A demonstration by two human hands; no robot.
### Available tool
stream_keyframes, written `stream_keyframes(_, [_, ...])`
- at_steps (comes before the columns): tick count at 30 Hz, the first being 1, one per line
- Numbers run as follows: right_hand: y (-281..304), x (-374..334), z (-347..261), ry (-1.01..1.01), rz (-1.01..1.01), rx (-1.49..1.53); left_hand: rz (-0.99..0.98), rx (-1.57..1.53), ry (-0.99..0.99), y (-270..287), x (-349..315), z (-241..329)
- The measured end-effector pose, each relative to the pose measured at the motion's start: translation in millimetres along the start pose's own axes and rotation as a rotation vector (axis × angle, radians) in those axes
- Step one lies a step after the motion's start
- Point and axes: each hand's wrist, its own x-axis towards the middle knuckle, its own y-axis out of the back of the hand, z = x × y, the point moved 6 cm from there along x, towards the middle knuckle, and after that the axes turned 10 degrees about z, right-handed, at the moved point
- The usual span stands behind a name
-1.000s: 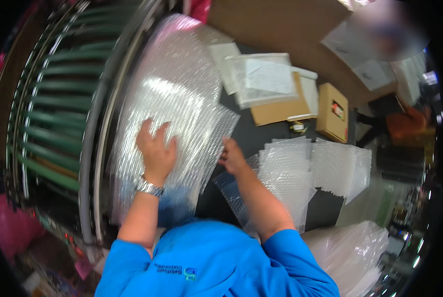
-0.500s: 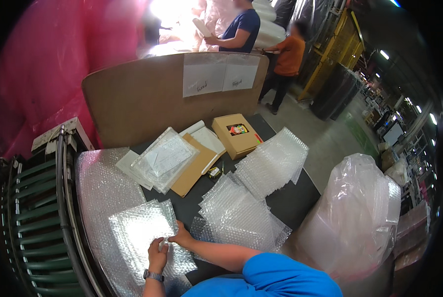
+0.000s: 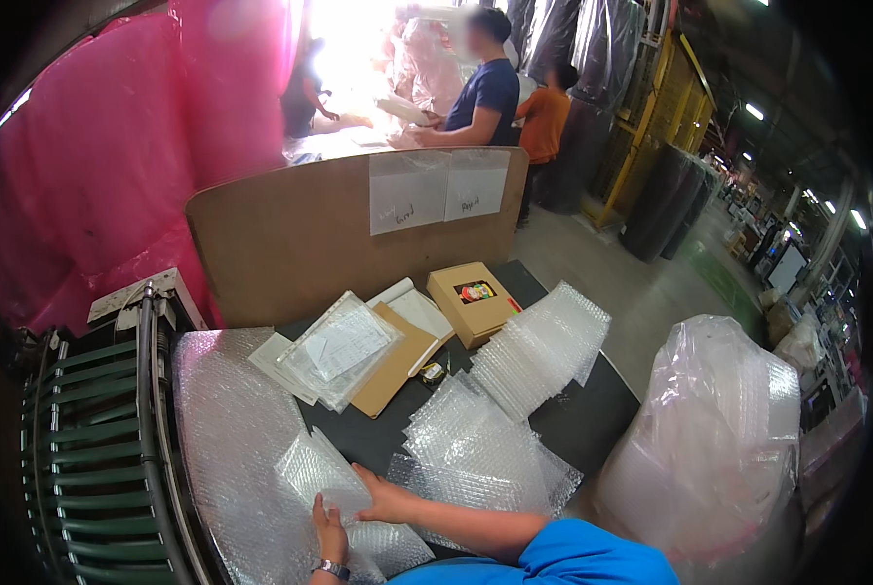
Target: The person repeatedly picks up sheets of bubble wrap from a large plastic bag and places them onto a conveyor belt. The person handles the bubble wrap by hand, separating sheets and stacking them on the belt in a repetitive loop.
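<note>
A small stack of clear bubble-wrap pouches [image 3: 305, 470] lies at the near left, askew on a larger bubble-wrap sheet [image 3: 227, 419]. My left hand [image 3: 329, 538], with a metal-band watch at the wrist, rests on the stack's near part, thumb and forefinger apart. Reaching in from the right, my right hand [image 3: 390, 499] touches the stack's right side, its thumb spread from its fingers. Beside it spreads a fanned pile of bubble-wrap pouches [image 3: 480, 444], with another fanned pile [image 3: 544, 351] farther back.
Papers in a clear sleeve [image 3: 344, 346], a tape measure [image 3: 435, 374] and a cardboard box [image 3: 474, 302] lie on the dark table [image 3: 358, 444]. A brown board [image 3: 290, 229] stands behind. Left is a roller conveyor [image 3: 95, 458]; right, a large plastic bag [image 3: 700, 448]. People stand beyond the board.
My hands have moved from a close pinch at the pouch stack's edge to a looser spread on it. The stack's glare has gone, and the whole view has tilted upward.
</note>
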Motion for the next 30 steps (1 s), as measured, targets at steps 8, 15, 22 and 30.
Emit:
stream_keyframes(8, [27.3, -2.9, -34.7, -0.088, -0.142, 0.07, 0.111, -0.245, 0.132, -2.6, -29.9, 73.8])
stream_keyframes(15, [0.0, 4.9, -12.0, -0.225, -0.144, -0.114, -0.172, -0.109, 0.3, -20.9, -32.6, 43.3])
stream_keyframes(22, [40.1, -8.4, -12.2, 0.016, 0.083, 0.038, 0.138, 0.038, -0.044, 2.2, -21.7, 39.5])
stream_keyframes(30, [27.3, -10.6, 37.5, -0.235, 0.174, 0.346, 0.205, 0.079, 0.14, 11.0, -19.1, 35.9])
